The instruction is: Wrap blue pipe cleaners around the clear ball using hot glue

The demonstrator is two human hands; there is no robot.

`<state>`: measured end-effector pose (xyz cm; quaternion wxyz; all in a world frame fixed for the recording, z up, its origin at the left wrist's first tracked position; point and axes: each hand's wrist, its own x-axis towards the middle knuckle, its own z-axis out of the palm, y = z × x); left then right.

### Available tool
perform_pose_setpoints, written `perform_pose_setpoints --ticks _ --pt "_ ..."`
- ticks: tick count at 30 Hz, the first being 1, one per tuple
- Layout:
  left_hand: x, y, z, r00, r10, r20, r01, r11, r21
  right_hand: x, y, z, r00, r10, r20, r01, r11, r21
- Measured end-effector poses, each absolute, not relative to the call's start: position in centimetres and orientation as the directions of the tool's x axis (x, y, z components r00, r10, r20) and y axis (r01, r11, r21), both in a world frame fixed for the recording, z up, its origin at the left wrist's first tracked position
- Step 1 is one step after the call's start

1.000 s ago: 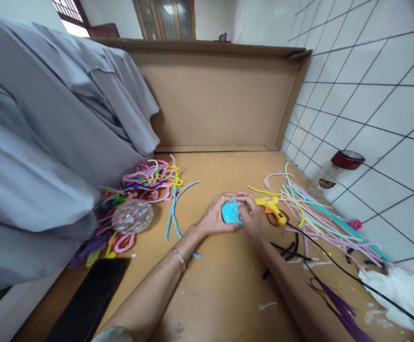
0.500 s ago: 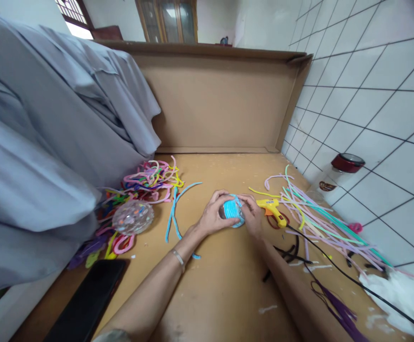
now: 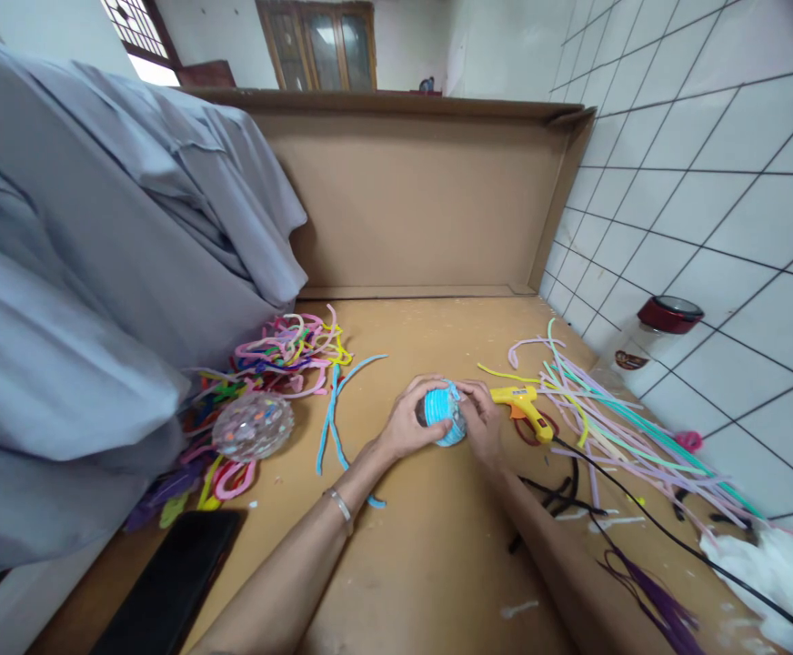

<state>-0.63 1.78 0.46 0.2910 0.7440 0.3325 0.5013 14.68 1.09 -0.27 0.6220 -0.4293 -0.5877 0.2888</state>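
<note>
In the middle of the table, my left hand (image 3: 415, 420) curls round a small round piece wrapped in rows of blue pipe cleaner (image 3: 440, 411). Its left end looks dark, and what lies under the wrapping is hidden. My right hand (image 3: 482, 420) presses its bent fingers and thumb against the right side of the same piece. Just right of that hand lies a yellow hot glue gun (image 3: 523, 407) with a black cord. Loose blue pipe cleaners (image 3: 332, 409) lie crossed on the table left of my left hand.
At left are a tangle of coloured pipe cleaners (image 3: 287, 350), a clear speckled ball (image 3: 253, 427) and a black phone (image 3: 171, 582). Long pastel pipe cleaners (image 3: 632, 428) and a red-lidded jar (image 3: 652, 337) stand or lie at right. A cardboard panel (image 3: 424, 200) closes the back.
The blue-wrapped piece has tilted slightly in my hands, showing more of its right side. Both hands keep their hold. The whole view has shifted a little.
</note>
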Motion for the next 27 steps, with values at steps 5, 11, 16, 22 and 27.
perform_pose_setpoints --ticks 5,11,16,22,27 --pt "-0.65 1.84 0.46 0.312 0.751 0.581 0.238 -0.654 0.718 14.72 1.08 -0.15 0.147 0.863 0.484 0.13 0.468 -0.874" --pt "-0.7 1.82 0.64 0.358 0.712 0.605 0.262 -0.698 0.666 14.92 0.92 -0.09 0.123 0.877 0.465 0.127 0.451 -0.884" --pt "-0.55 1.78 0.69 0.355 0.733 0.581 0.275 -0.676 0.684 14.83 0.84 0.11 0.133 0.879 0.458 0.131 0.443 -0.887" --pt "-0.64 1.69 0.77 0.348 0.755 0.555 0.28 -0.649 0.707 14.78 0.91 0.11 0.151 0.876 0.459 0.159 0.437 -0.885" --pt "-0.64 1.67 0.69 0.334 0.739 0.585 0.318 -0.672 0.668 14.96 0.99 0.18 0.119 0.882 0.455 0.173 0.433 -0.885"
